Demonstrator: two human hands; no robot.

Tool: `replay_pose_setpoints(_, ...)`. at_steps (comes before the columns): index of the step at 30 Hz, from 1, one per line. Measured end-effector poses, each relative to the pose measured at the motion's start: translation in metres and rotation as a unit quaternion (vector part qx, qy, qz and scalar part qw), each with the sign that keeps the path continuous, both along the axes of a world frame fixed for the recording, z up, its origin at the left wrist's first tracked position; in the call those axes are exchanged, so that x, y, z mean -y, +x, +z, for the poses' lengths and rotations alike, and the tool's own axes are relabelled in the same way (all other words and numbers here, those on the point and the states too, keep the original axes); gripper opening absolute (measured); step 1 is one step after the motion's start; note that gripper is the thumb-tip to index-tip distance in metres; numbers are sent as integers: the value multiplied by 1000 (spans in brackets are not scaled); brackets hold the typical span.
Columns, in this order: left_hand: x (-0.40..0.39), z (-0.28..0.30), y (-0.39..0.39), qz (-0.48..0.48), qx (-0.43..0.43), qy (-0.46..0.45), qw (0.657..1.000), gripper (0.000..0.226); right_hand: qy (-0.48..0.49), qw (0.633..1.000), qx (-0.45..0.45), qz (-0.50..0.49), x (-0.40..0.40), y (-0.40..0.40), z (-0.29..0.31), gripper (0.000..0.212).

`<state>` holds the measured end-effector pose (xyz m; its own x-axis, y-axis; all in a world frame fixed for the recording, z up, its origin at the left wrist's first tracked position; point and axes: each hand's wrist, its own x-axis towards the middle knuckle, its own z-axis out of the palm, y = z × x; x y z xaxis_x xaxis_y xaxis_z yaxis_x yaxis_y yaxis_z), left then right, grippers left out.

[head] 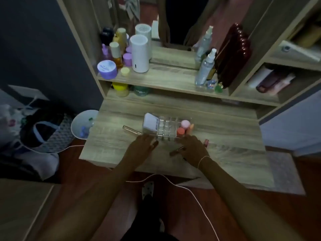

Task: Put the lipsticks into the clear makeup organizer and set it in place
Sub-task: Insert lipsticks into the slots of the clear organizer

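Note:
The clear makeup organizer [166, 128] stands on the wooden vanity top [225, 134], with a white tube at its left end and pink and orange items at its right end. My left hand [144, 145] rests at the organizer's near left corner, fingers apart and touching its front edge. My right hand [192, 148] lies at the near right corner, over a dark slim lipstick [176, 150] on the top; whether it grips it is unclear. A gold-tinted lipstick [131, 129] lies left of the organizer. A small pink lipstick [206, 142] lies right of my right hand.
An upper shelf [165, 79] holds jars, a white cylinder [139, 53], spray bottles [205, 66] and a dark red box. A mirror stands behind. A white bin [81, 125] and a bag sit on the floor at left. A thin cable [191, 190] trails below the top.

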<state>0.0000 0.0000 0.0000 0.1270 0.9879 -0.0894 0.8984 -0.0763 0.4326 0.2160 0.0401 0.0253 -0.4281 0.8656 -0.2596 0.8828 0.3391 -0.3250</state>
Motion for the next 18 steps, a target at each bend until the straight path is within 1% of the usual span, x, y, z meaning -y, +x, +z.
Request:
replay_pose_setpoints(2,-7,-9,1,-17,-2,-16,1000,40,-3,1000,-3,18,-6,-3,-8,35)
replay_pose_setpoints(4,-9,-18,1,-30,2,-19,999,38,-6,999,15,42,-6,-6,-14,35)
replay_pose_setpoints(6,-15,-23,3,-32,0,-16,999,34,-4,997,34,63,-13,-9,-19,32)
replay_pose_setpoints(8,-23,-25,6,-54,-14,-14,998,31,1,996,43,74,-18,-12,-22,27)
replay_pose_setpoints(10,-29,-24,8,-76,-27,-14,997,31,-1,995,50,85,-21,-16,-25,26)
replay_pose_setpoints(12,-34,-29,8,-92,-17,-6,996,33,-12,994,62,92,-24,-19,-27,27)
replay_pose_setpoints(14,-36,-35,8,-112,-33,-30,993,38,-19,991,84,106,-26,-20,-30,28)
replay_pose_setpoints(18,-40,-52,1,-143,-97,-44,984,42,-14,994,42,96,-28,-21,-34,25)
